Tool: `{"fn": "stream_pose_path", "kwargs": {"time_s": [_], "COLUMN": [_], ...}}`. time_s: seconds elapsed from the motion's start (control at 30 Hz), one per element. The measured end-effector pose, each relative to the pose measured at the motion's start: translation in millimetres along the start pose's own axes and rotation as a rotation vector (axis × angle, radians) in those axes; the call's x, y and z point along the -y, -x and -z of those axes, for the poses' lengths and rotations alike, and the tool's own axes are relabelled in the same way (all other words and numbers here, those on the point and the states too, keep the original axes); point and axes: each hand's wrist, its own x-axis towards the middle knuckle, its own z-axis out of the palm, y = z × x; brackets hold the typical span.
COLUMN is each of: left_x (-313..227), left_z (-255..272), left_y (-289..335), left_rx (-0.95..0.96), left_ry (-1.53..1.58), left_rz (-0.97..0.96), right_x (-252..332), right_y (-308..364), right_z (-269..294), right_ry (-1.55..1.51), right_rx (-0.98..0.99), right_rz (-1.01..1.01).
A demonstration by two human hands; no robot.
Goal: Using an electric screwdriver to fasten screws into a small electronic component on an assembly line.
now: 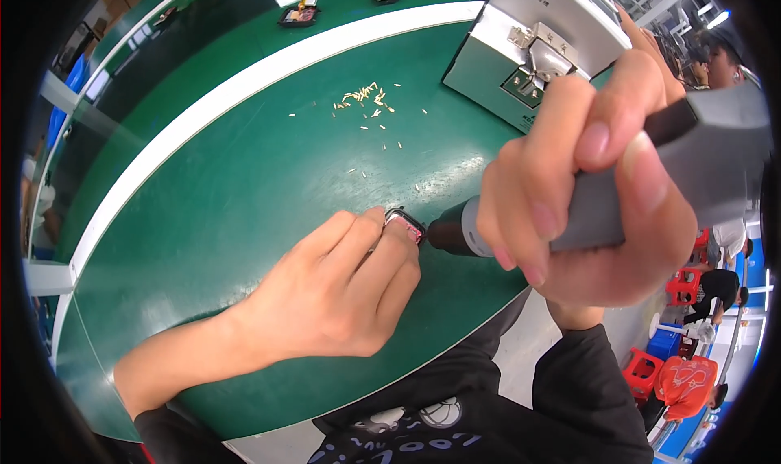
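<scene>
Pointing left: one grey cylindrical power tool with tapered black nose [590,220], long axis running left to right, slightly raised rightward, gripped in the right hand [553,155]. One small black-rimmed housing with pinkish interior [411,229], pinched by the left hand [350,289] against the green table [244,195], between both hands, at the nose. One silver metal box [488,65], dark lettering on front.

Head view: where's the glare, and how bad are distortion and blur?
Head view: pale glare on the green tabletop beside the right hand, weaker sheen near the left forearm; head view: white rail bows strongly, corners black; head view: right hand and grey power tool look slightly soft, left hand crisper.
</scene>
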Motion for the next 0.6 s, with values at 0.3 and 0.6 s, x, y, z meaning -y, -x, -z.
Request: {"fn": "stream_pose_path", "kwargs": {"time_s": [0.3,0.6], "left_x": [1.3,-1.9], "left_z": [5.1,20.4], "left_y": [2.2,-6.0], "left_rx": [-0.015,0.167], "left_ry": [0.001,0.011], "left_rz": [0.029,-0.003], "right_x": [-0.6,-3.3], "right_y": [0.0,0.3], "right_z": [-35.1,-42.4], "right_ry": [0.42,0.437], "right_rx": [-0.15,-0.23], "right_rz": [-0.066,-0.089]}}
